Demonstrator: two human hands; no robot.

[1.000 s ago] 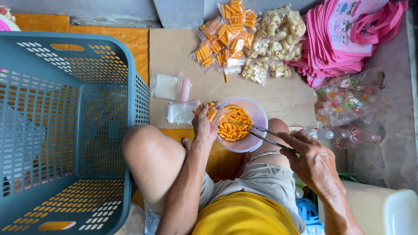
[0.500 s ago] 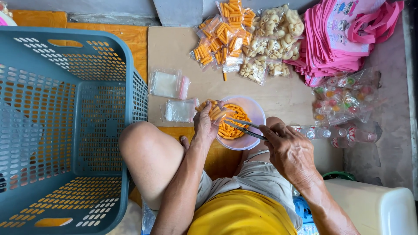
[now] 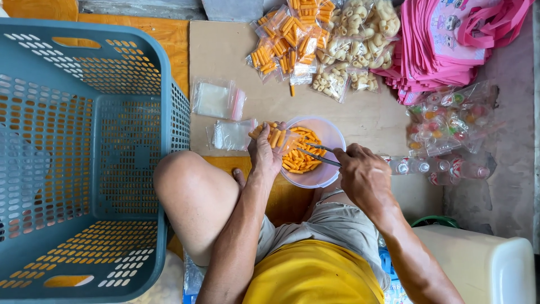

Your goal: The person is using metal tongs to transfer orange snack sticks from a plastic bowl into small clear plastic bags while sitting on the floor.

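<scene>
My left hand holds a small clear bag partly filled with orange stick snacks, at the left rim of a pale pink bowl. The bowl holds more orange stick snacks. My right hand grips metal tongs, whose tips reach into the bowl's snacks just right of the bag. Both hands sit above my bent legs on a cardboard sheet.
A large blue-grey plastic basket fills the left. Empty clear bags lie left of the bowl. Filled snack bags, orange and pale, lie behind it. Pink bags, jelly cup packs and a white container are at right.
My right hand has brought the tongs leftward into the bowl toward the bag. My left hand keeps the bag at the bowl's rim.
</scene>
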